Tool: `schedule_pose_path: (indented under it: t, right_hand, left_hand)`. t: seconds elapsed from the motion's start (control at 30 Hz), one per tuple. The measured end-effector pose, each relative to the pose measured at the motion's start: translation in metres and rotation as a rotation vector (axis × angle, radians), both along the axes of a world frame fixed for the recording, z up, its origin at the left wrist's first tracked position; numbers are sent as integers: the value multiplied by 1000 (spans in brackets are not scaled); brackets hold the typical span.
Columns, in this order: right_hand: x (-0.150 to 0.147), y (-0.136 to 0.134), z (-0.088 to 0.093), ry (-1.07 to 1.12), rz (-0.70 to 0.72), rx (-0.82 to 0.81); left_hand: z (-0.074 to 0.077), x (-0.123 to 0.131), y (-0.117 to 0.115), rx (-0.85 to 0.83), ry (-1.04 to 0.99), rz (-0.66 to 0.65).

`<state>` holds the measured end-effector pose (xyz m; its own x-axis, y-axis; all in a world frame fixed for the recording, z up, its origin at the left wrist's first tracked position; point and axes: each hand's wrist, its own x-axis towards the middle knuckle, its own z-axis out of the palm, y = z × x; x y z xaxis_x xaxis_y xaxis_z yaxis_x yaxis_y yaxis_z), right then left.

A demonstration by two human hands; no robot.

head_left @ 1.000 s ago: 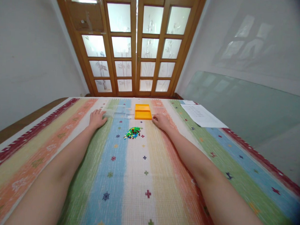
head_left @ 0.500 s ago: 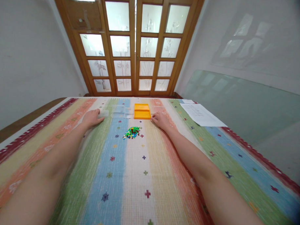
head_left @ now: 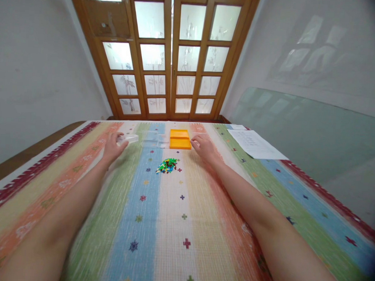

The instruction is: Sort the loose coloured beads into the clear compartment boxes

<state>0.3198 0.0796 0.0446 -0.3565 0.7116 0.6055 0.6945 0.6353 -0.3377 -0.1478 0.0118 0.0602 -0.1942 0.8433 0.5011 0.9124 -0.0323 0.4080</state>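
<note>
Both my arms reach far across a striped cloth. My left hand (head_left: 112,147) is closed around a small clear plastic tray (head_left: 128,139) at the far left and holds it just off the cloth. My right hand (head_left: 203,147) rests beside the right edge of an orange tray (head_left: 179,139), its fingers curled at a clear tray edge that is hard to make out. More clear trays (head_left: 152,139) lie between the two hands. A small heap of coloured pieces (head_left: 167,165), mostly green, blue and yellow, sits on the cloth in front of the orange tray.
The striped tablecloth (head_left: 160,221) covers the whole table. A printed white sheet (head_left: 254,143) lies at the far right. A glass pane leans on the right wall. Wooden doors with frosted panes (head_left: 168,53) stand behind the table.
My left hand has slid left and taken hold of the clear tray, pulling it away from the other clear trays. My right hand has barely moved.
</note>
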Motion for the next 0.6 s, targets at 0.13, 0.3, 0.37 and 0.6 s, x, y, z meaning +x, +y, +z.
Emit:
schedule_pose_path:
  t: [0.13,0.3,0.37,0.6]
  right_hand:
    - [-35,-27,13,-19,154,50]
    - [-71,-60,10,-116,363,114]
    - [-74,-66,6,-129,383,120]
    - [-64,-61,1,-48,392,-42]
  left_hand:
    - [10,64,-14,52,-43,-259]
    - [7,140,-31,-32,-82,-399]
    - [3,159,-34,-57,-125,-430]
    - [-4,189,-28,-132,-314,-377]
